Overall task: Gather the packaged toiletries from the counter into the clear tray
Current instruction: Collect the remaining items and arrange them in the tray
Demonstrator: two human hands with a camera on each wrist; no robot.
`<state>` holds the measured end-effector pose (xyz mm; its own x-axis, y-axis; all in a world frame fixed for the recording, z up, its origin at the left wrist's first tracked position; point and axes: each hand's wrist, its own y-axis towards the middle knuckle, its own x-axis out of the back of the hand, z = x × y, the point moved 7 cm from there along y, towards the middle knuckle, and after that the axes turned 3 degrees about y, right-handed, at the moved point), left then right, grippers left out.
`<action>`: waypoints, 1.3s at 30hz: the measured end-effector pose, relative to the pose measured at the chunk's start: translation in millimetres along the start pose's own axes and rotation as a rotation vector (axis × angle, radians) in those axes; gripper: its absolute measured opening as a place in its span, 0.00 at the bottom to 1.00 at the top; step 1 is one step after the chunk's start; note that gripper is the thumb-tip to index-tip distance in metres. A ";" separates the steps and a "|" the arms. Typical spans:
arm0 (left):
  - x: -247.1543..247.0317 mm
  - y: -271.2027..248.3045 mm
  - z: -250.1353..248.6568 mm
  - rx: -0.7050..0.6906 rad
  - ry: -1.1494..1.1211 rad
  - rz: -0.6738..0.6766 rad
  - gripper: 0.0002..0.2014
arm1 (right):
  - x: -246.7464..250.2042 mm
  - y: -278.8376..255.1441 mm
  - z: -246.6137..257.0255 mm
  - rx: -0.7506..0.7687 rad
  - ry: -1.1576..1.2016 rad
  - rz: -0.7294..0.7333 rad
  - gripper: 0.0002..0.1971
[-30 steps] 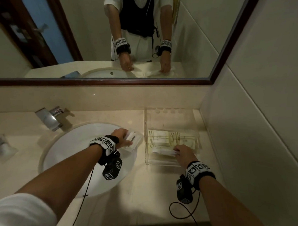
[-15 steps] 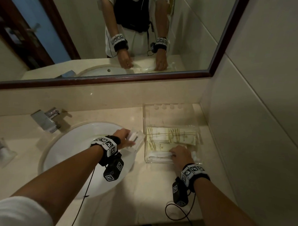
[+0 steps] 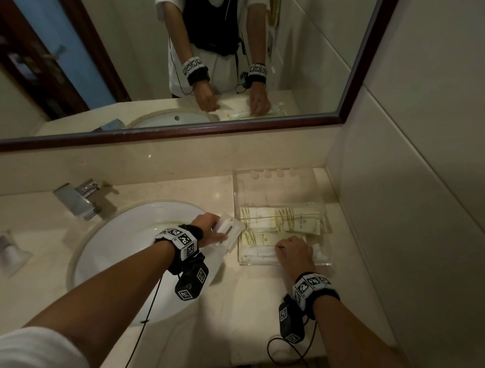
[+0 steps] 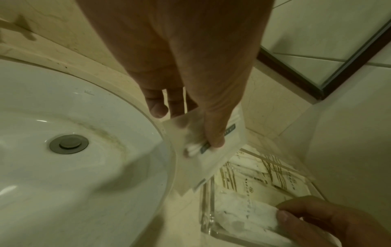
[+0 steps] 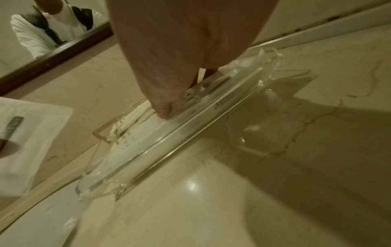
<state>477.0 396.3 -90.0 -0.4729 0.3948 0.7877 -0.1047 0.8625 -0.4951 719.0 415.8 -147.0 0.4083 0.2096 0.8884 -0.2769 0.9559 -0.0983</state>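
Observation:
The clear tray (image 3: pixel 261 264) stands on the counter right of the sink, against the side wall. Cream packets with gold lines (image 3: pixel 280 220) lie flat inside it. My right hand (image 3: pixel 287 249) reaches into the tray's front part, thumb and fingers on a long white packet (image 3: pixel 257 252) that lies along the front wall; the same packet (image 5: pixel 135 138) shows through the tray wall (image 5: pixel 190 132). My left hand (image 3: pixel 210 229) hovers at the sink's right rim and pinches a flat white cotton-swab packet (image 4: pixel 213 155), just left of the tray.
The white sink basin (image 3: pixel 132 251) fills the counter's left middle, with a chrome tap (image 3: pixel 76 200) behind it. A small clear dish (image 3: pixel 6 252) sits far left. The mirror and backsplash close the back, and the tiled wall closes the right.
My right hand has lowered the long white packet from above the tray down into its front part. My left hand has stayed by the sink rim with its packet.

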 end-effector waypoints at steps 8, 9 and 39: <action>-9.4 -4.2 -2.6 -0.003 -0.042 0.012 0.18 | 5.2 -4.2 1.8 -0.035 0.048 -0.008 0.12; -11.2 -3.9 -3.8 -0.005 -0.048 0.016 0.18 | 8.7 -4.9 2.0 -0.039 0.084 -0.034 0.11; -79.5 29.5 -65.4 0.155 -0.731 0.296 0.07 | 71.9 -17.3 -36.3 -0.054 0.210 -0.199 0.04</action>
<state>568.7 411.1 -143.3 -0.9475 0.2467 0.2033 0.0197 0.6797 -0.7332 784.8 421.8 -97.7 0.6226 0.0498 0.7810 -0.1294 0.9908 0.0400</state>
